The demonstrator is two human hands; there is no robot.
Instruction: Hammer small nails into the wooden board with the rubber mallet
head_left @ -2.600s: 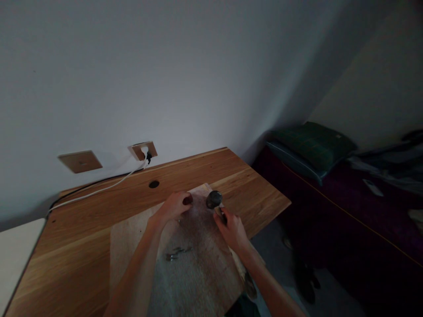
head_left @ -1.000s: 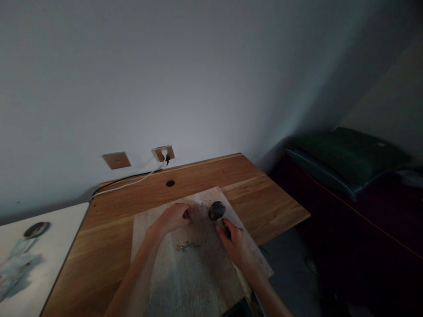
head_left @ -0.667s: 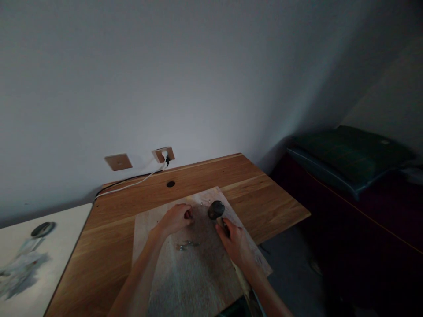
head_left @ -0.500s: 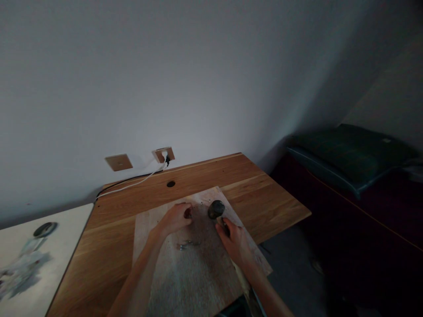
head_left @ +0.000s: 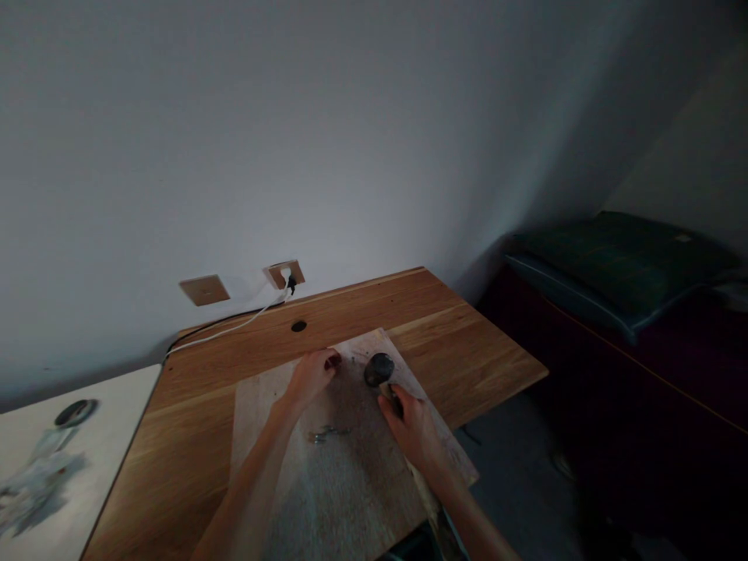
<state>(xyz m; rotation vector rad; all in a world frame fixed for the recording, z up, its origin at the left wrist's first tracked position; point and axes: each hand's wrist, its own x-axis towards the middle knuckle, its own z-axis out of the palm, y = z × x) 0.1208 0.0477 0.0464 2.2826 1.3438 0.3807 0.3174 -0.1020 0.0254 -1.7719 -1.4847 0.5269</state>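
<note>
A pale worn wooden board (head_left: 344, 475) lies on a wooden desk (head_left: 192, 405). My right hand (head_left: 412, 425) is closed round the handle of a hammer, whose dark round head (head_left: 379, 368) rests on the board near its far edge. My left hand (head_left: 312, 374) rests on the board just left of the hammer head, its fingertips pinched together on something too small to make out. Several small metal nails (head_left: 327, 433) lie loose on the board between my forearms.
A white cable (head_left: 227, 331) runs from a wall socket (head_left: 284, 274) along the desk's back edge. A cable hole (head_left: 298, 326) sits in the desk. A white surface with a dark object (head_left: 70, 413) adjoins at left. A bed with a dark pillow (head_left: 613, 261) stands right.
The view has swung left since the oldest frame, bringing the white surface into sight. My hands have kept their places on the board; the hammer head has barely shifted.
</note>
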